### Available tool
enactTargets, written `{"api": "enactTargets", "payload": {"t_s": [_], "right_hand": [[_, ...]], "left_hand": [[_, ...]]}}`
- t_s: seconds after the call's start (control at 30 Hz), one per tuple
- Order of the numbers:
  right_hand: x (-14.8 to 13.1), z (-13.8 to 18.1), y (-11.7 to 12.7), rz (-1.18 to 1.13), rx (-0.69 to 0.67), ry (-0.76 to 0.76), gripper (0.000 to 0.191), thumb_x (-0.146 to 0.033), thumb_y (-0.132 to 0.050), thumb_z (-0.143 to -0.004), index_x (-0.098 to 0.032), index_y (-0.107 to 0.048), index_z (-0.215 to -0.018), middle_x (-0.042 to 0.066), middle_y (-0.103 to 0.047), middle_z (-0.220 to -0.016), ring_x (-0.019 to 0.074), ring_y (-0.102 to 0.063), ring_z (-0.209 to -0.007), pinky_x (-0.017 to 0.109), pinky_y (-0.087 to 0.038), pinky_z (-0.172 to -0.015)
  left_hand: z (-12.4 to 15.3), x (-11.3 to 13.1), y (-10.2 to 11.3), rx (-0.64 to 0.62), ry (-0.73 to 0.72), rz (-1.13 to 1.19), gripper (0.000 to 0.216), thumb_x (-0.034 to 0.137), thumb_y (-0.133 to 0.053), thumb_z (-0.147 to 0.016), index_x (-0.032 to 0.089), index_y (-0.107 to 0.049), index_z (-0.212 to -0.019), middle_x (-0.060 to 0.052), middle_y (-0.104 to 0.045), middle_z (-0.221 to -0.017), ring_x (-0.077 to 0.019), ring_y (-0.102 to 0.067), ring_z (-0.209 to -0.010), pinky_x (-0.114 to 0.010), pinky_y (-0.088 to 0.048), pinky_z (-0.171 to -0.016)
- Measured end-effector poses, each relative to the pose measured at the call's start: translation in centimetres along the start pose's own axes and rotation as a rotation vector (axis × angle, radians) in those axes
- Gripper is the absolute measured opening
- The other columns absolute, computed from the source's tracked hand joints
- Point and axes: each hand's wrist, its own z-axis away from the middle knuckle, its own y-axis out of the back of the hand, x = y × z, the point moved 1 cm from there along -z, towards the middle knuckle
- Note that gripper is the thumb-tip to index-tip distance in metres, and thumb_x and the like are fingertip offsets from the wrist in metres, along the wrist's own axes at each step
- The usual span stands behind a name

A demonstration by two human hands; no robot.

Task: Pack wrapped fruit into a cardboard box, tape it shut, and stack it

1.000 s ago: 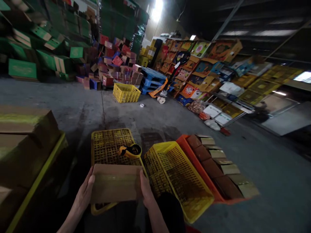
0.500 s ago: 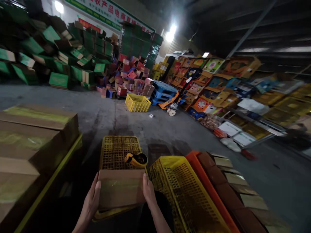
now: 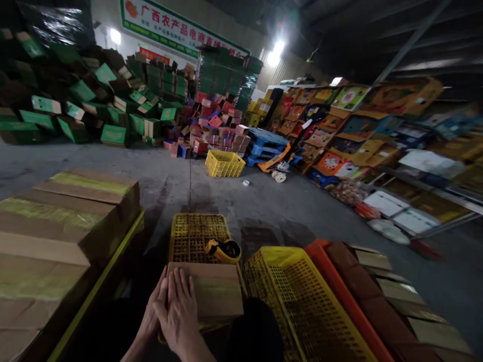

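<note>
A closed cardboard box [image 3: 219, 289] with tape along its top rests on an upturned yellow plastic crate [image 3: 198, 226]. My right hand [image 3: 180, 306] lies flat on the box's left part, fingers stretched out and close together. Against the left end of the box is my left hand [image 3: 154, 304], its fingers straight and partly hidden behind the right hand. The hands touch or overlap each other. Just beyond the box, a yellow and black tape dispenser [image 3: 225, 250] sits on the crate.
To the left stand large taped cartons [image 3: 56, 221] above a yellow edge. An open yellow crate [image 3: 302, 296] is on my right, beside an orange crate [image 3: 350, 296] with flat cardboard pieces. Farther off are a pallet jack [image 3: 281, 161], blue pallets [image 3: 264, 143] and heaped green boxes [image 3: 113, 133].
My right hand has left the box's right end and now lies flat on its left part. The left hand stays at the left end. The whole view has shifted slightly.
</note>
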Motion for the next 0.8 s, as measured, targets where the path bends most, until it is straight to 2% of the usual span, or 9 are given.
{"api": "enactTargets", "payload": {"t_s": [0.1,0.23,0.37,0.47,0.57,0.63,0.7,0.73,0.8], "right_hand": [[0.7,0.6,0.3,0.018,-0.014,-0.019,0.065,-0.048,-0.048,-0.101,-0.027,-0.028,-0.159,0.002,-0.038,-0.160,0.0265,-0.037,-0.148,0.047,-0.031,-0.122],[3.8,2.5,2.7,0.037,-0.025,-0.093,0.071,-0.054,-0.052,-0.098,-0.028,-0.027,-0.159,0.003,-0.035,-0.161,0.0279,-0.037,-0.148,0.048,-0.030,-0.122],[7.6,4.7,5.4,0.137,0.005,-0.241,0.069,-0.055,-0.047,-0.100,-0.026,-0.029,-0.159,0.005,-0.035,-0.161,0.0299,-0.036,-0.148,0.052,-0.028,-0.122],[9.9,5.6,6.3,0.200,0.031,-0.349,0.067,-0.055,-0.042,-0.101,-0.022,-0.031,-0.159,0.009,-0.035,-0.161,0.0318,-0.035,-0.149,0.054,-0.027,-0.121],[10.5,5.8,6.0,0.220,0.073,-0.416,0.067,-0.056,-0.036,-0.103,-0.017,-0.033,-0.158,0.011,-0.032,-0.162,0.0321,-0.032,-0.150,0.053,-0.026,-0.121],[10.2,5.6,5.5,0.225,0.074,-0.441,0.065,-0.053,-0.031,-0.104,-0.016,-0.032,-0.158,0.011,-0.029,-0.164,0.0309,-0.029,-0.151,0.051,-0.024,-0.122],[9.9,5.4,5.2,0.222,0.051,-0.453,0.064,-0.051,-0.027,-0.105,-0.016,-0.030,-0.159,0.011,-0.028,-0.164,0.0297,-0.027,-0.152,0.051,-0.023,-0.121],[9.8,5.3,5.2,0.216,0.042,-0.453,0.064,-0.050,-0.025,-0.105,-0.017,-0.030,-0.159,0.010,-0.028,-0.164,0.0293,-0.026,-0.152,0.051,-0.022,-0.121],[9.8,5.1,5.2,0.197,0.041,-0.446,0.064,-0.051,-0.023,-0.105,-0.017,-0.029,-0.159,0.010,-0.027,-0.165,0.0287,-0.025,-0.153,0.051,-0.020,-0.121]], "left_hand": [[0.0,0.0,0.0,0.041,0.003,-0.060,0.069,0.059,-0.032,-0.101,0.021,-0.031,-0.159,-0.011,-0.046,-0.156,-0.0260,-0.043,-0.144,-0.041,-0.039,-0.118],[0.0,0.6,0.5,0.049,-0.011,-0.220,0.070,0.061,-0.030,-0.102,0.018,-0.034,-0.157,-0.010,-0.041,-0.160,-0.0259,-0.034,-0.149,-0.043,-0.030,-0.122],[0.3,1.0,0.8,0.038,0.013,-0.246,0.070,0.058,-0.033,-0.102,0.017,-0.030,-0.158,-0.011,-0.036,-0.163,-0.0252,-0.032,-0.150,-0.043,-0.026,-0.123],[0.8,1.6,0.9,0.063,-0.009,-0.278,0.066,0.054,-0.035,-0.103,0.019,-0.029,-0.159,-0.010,-0.036,-0.163,-0.0255,-0.032,-0.150,-0.045,-0.025,-0.124],[1.5,3.1,0.9,0.094,-0.136,-0.409,0.061,0.048,-0.037,-0.104,0.023,-0.028,-0.160,-0.007,-0.032,-0.165,-0.0256,-0.031,-0.151,-0.044,-0.029,-0.123],[2.0,4.5,0.5,0.061,-0.310,-0.586,0.057,0.043,-0.042,-0.103,0.027,-0.036,-0.157,-0.005,-0.030,-0.165,-0.0267,-0.030,-0.151,-0.045,-0.028,-0.123],[2.6,5.6,-0.6,-0.052,-0.494,-0.766,0.051,0.040,-0.051,-0.099,0.026,-0.050,-0.149,-0.007,-0.038,-0.161,-0.0298,-0.023,-0.153,-0.052,-0.015,-0.126],[2.8,6.0,-1.5,-0.112,-0.549,-0.844,0.052,0.039,-0.054,-0.098,0.025,-0.051,-0.148,-0.008,-0.041,-0.159,-0.0312,-0.025,-0.152,-0.054,-0.013,-0.126],[3.5,6.4,-3.5,-0.235,-0.637,-0.968,0.052,0.034,-0.053,-0.098,0.021,-0.050,-0.149,-0.011,-0.042,-0.158,-0.0312,-0.031,-0.150,-0.054,-0.018,-0.126]]}}
